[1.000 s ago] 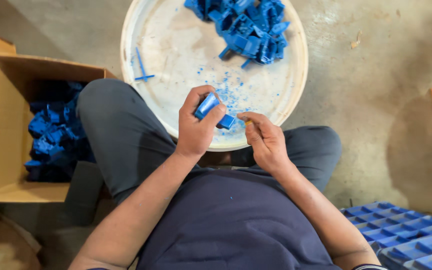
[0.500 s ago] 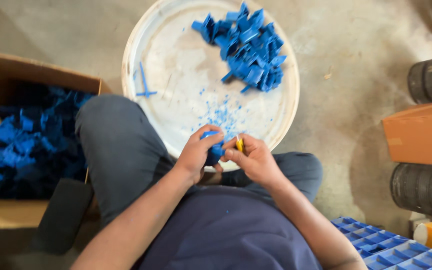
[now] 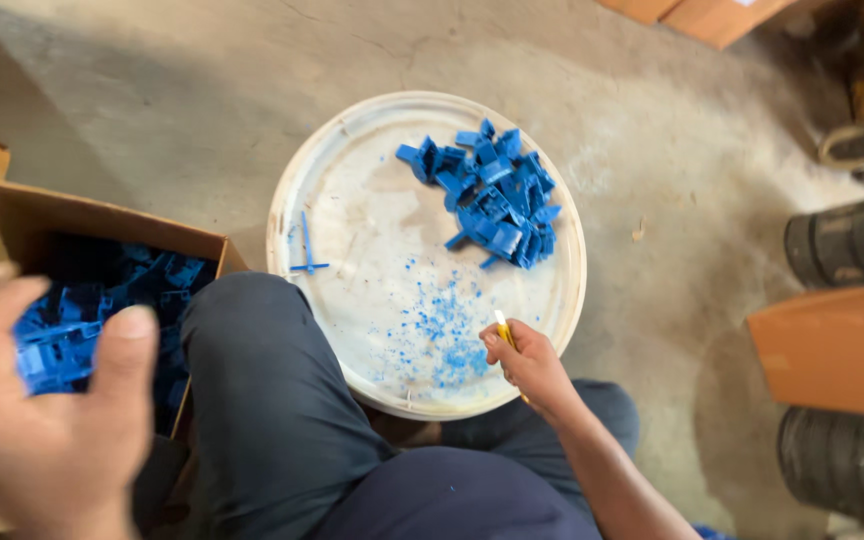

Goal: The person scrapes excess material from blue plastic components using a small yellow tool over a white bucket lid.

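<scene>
The right hand (image 3: 530, 365) grips a small yellow tool (image 3: 503, 330) over the near edge of the white tray (image 3: 352, 200). The left hand (image 3: 47, 400), open, hovers above the cardboard box (image 3: 12, 215) of blue parts (image 3: 57, 345).

I see bare room on the white round tray (image 3: 352, 215) left of the blue parts pile (image 3: 492, 195); my raised knee (image 3: 252, 370) blocks the way to the cardboard box (image 3: 72, 215)
</scene>
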